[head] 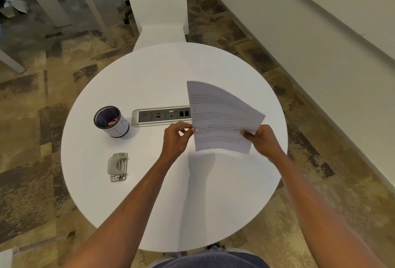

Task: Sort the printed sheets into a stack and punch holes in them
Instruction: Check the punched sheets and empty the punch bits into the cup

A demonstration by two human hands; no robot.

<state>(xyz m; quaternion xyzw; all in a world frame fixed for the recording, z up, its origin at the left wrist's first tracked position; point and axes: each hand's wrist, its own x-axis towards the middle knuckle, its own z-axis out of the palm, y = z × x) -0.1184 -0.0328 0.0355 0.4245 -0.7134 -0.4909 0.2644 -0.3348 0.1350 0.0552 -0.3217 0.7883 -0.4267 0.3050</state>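
Observation:
I hold the printed sheets (pixel 222 118) up above the round white table (pixel 149 79), right of its middle. They curve backwards and show lines of black and reddish text. My left hand (pixel 176 138) pinches their left edge. My right hand (pixel 264 139) grips their lower right edge. How many sheets there are I cannot tell. A grey metal hole punch (pixel 117 167) lies flat on the table at the front left, well clear of both hands.
A black mesh pen cup (pixel 111 121) stands left of a built-in socket strip (pixel 163 115) at the table's middle; the sheets hide the strip's right end. A white chair (pixel 158 5) stands beyond the table. A wall runs along the right.

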